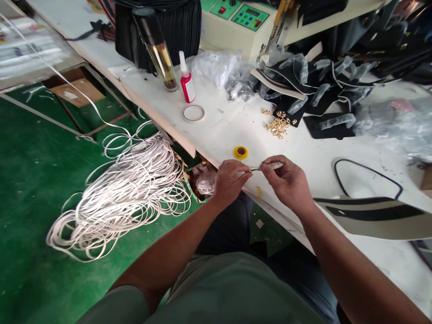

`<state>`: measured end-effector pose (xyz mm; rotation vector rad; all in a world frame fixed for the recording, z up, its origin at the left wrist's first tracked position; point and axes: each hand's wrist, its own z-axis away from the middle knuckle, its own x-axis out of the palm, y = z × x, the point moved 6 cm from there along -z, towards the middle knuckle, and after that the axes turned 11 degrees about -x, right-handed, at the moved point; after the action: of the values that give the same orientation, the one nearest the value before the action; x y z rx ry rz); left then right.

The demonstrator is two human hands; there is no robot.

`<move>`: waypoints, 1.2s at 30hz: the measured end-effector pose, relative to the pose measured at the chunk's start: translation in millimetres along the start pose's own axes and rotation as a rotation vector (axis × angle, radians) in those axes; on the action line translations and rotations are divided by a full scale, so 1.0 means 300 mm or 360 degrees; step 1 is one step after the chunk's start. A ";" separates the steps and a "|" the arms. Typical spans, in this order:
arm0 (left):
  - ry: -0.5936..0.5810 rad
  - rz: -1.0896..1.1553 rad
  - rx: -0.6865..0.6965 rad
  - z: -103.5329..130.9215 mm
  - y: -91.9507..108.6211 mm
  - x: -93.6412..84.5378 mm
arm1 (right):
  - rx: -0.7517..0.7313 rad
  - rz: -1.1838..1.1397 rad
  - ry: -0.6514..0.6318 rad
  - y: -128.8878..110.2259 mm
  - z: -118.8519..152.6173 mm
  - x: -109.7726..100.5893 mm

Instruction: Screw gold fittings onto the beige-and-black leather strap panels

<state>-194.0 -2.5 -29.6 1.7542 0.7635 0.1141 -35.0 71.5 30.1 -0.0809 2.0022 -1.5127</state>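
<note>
My small gold fitting (250, 170) gleams at nine o'clock from my slim pale-handled tool (277, 165), its thin dark tip pointing there.

The tabletop (219, 135) carries one black-lidded tumbler (158, 53), one red glue bottle (187, 86), one pale ring (193, 121) and one yellow dish (236, 155) close to its near edge. There is one black cord (351, 160), and one machine (236, 33) at the far edge. One slim tool (276, 165) and one tiny gold-coloured piece (250, 170) are held above; the loose gold-coloured fittings (278, 127) overlap too much to count. One tangled heap of white cord (124, 191) lies on the floor (27, 189).
</note>
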 end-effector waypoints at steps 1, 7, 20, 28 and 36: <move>-0.0001 -0.0008 0.0013 0.001 0.000 0.000 | -0.0034 0.0007 -0.0036 -0.006 -0.002 0.004; -0.0027 -0.0041 0.0007 -0.001 0.001 0.005 | 0.0008 -0.0050 -0.0096 -0.022 -0.019 0.002; -0.0040 -0.0063 0.0001 0.000 0.016 -0.001 | -0.0064 -0.0199 0.0075 0.185 -0.145 0.030; -0.0052 -0.0146 -0.0004 0.000 0.025 0.001 | -0.0422 0.0341 0.0087 0.246 -0.194 0.050; -0.0064 -0.0157 0.0005 -0.002 0.030 0.001 | -0.0517 0.0526 0.0004 0.235 -0.198 0.076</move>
<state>-190.1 -2.9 -21.6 1.7137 0.8196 0.0109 -61.7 136.9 -33.4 0.1148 2.1233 -0.9779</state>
